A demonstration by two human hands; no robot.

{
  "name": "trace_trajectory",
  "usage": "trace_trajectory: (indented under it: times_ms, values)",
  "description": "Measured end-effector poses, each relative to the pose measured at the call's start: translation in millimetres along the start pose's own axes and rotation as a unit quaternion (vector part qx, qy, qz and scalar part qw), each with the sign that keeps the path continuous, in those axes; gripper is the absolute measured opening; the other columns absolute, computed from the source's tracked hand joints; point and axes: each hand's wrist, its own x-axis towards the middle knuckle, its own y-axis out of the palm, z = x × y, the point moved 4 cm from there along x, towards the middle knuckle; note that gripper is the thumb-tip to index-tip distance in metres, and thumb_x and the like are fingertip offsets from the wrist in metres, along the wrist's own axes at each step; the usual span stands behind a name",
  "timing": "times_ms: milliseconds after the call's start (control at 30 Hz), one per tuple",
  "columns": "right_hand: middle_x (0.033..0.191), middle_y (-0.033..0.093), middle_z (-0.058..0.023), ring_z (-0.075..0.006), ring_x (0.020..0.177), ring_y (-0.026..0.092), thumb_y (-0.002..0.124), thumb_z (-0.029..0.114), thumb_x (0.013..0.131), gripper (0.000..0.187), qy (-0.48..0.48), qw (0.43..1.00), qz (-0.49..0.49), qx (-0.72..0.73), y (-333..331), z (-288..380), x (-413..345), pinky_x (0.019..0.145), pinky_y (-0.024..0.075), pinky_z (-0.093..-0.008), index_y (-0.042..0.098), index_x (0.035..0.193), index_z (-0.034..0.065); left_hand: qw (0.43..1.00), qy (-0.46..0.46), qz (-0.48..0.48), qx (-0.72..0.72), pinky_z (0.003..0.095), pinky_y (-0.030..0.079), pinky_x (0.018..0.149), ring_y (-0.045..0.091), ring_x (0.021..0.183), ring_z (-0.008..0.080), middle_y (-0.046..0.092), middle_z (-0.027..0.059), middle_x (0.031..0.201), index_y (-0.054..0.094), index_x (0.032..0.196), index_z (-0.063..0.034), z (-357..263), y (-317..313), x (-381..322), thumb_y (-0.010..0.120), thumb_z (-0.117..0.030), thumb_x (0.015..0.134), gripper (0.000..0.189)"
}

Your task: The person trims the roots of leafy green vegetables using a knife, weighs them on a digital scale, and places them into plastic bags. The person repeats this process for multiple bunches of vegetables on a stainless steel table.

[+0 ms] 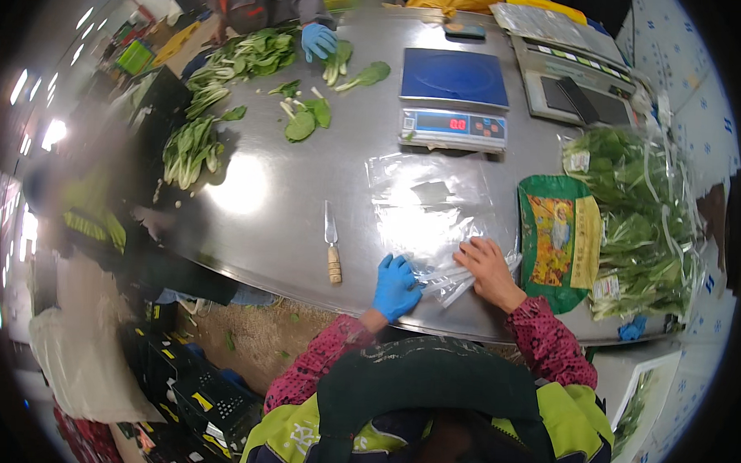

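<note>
Clear plastic bags (430, 191) lie flat in front of me on the steel table. My left hand (398, 287), in a blue glove, rests at their lower left edge, by the white strips at their ends. My bare right hand (488, 269) lies on the right part of the same end, fingers spread over the film. Whether either hand grips the film cannot be told. A knife with a wooden handle (334, 265) lies to the left, apart from both hands. Beyond the bags stands a digital scale with a blue plate (454, 78), its display lit. A green printed bag (554, 238) lies right of my right hand.
Bagged leafy greens (634, 222) line the right side. Loose greens (254, 56) lie at the far left, near a co-worker's blue-gloved hand (319, 42). A second scale (580, 95) stands at the back right. Another person is at the left. Black crates (188, 378) stand on the floor.
</note>
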Motion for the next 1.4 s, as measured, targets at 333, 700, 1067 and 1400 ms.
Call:
trace_trajectory:
  times_ms: [333,700,1067,1400]
  values:
    - [0.145,0.047,-0.0193,-0.0395,0.136,0.040,0.081,0.025,0.076,0.078,0.008,0.973,0.133,0.187,-63.6,18.1,-3.1,0.113,0.0311,-0.0478,0.047,0.144,0.0098,0.919,-0.268,-0.210,0.197,0.0481,0.043,0.098,0.056,0.114,0.0354,0.059,0.0179,0.127,0.071,0.106,-0.0123,44.2,-103.1,-27.1,0.069,-0.005,0.077,0.029]
    - [0.119,0.062,-0.0212,-0.0359,0.107,0.061,0.072,0.025,0.089,0.057,0.096,0.960,0.019,0.264,7.7,136.2,152.8,0.084,0.0519,-0.0424,0.050,0.136,0.0001,0.883,-0.347,-0.175,-0.264,0.0345,0.053,0.086,0.067,0.095,0.0246,0.068,0.0134,0.106,0.067,0.115,-0.0066,168.9,-102.0,-32.2,0.069,-0.013,0.088,0.028]
    - [0.098,0.056,-0.0179,-0.0366,0.087,0.059,0.084,0.022,0.072,0.052,0.293,0.939,-0.003,0.178,93.8,160.1,238.4,0.072,0.0480,-0.0446,0.052,0.106,-0.0007,0.874,-0.263,-0.349,0.212,0.0475,0.036,0.110,0.045,0.130,0.0416,0.046,0.0251,0.141,0.045,0.146,-0.0090,505.9,-389.9,12.2,0.082,-0.025,0.072,0.084]
    - [0.079,0.062,-0.0052,-0.0106,0.074,0.058,0.071,0.017,0.090,0.022,0.493,0.776,-0.096,0.382,97.9,156.3,221.5,0.064,0.0466,-0.0272,0.054,0.090,0.0028,0.831,-0.462,-0.123,0.285,0.0566,0.033,0.111,0.039,0.138,0.0463,0.039,0.0245,0.152,0.016,0.160,-0.0169,697.8,-526.1,41.3,0.069,-0.080,0.065,0.125]
